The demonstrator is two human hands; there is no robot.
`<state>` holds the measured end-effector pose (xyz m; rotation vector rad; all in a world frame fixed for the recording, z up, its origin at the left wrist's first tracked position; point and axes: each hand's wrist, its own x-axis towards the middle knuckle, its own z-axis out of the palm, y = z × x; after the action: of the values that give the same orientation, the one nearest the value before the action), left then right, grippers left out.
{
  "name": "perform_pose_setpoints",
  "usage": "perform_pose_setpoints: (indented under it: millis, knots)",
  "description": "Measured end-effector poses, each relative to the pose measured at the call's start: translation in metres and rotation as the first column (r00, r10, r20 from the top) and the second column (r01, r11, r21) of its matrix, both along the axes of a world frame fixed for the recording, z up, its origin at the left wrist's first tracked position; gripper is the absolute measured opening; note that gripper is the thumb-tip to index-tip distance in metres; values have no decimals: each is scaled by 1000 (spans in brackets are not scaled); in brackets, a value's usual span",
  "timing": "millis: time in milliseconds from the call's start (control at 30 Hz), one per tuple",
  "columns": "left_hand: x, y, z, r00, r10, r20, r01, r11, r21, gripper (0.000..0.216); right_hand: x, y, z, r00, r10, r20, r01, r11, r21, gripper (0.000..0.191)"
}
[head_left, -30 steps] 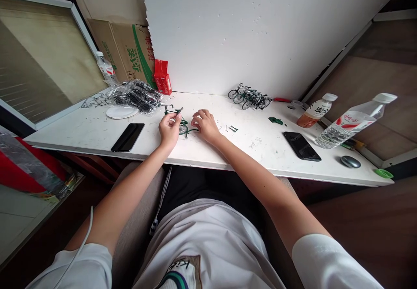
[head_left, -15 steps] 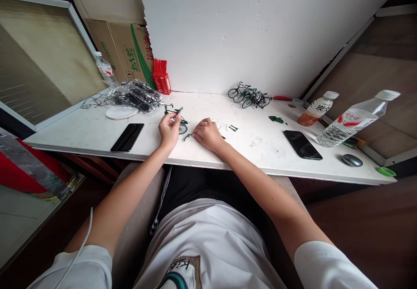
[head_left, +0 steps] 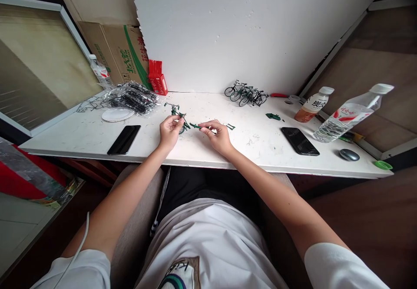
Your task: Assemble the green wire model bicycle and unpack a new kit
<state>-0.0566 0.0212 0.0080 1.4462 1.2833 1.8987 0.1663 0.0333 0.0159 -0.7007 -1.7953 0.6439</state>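
My left hand [head_left: 169, 132] is closed around a green toy bicycle [head_left: 176, 110], whose handlebars stick up above my fingers and whose wheel shows below. To the right, my right hand [head_left: 219, 137] pinches a slim, slightly curved green part [head_left: 194, 125] between thumb and fingers; its tip points toward the bicycle, with a small gap between them. A small green forked piece [head_left: 231, 127] lies on the white table [head_left: 198, 154] just beyond my right hand. Farther right rests a green plastic piece [head_left: 273, 116].
Several toy bicycles [head_left: 246, 94] stand against the back wall. Bagged black parts [head_left: 135, 97] and a white disc [head_left: 117, 114] lie at left. One phone [head_left: 124, 140] is left, another phone [head_left: 299, 141] right, near a tea bottle [head_left: 314, 104], a water bottle [head_left: 353, 113] and a mouse [head_left: 349, 154].
My right hand has lifted the curved green part off the table and turned it toward the bicycle. My left hand has tilted the bicycle slightly. The whole view has shifted a little.
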Motion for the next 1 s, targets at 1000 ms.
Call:
perform_pose_setpoints:
  millis: [1000]
  knots:
    - [5,-6,1,977,-156,-145,162,986,27,30,-6,-11,-3,987,-45,153,20,986,163,34]
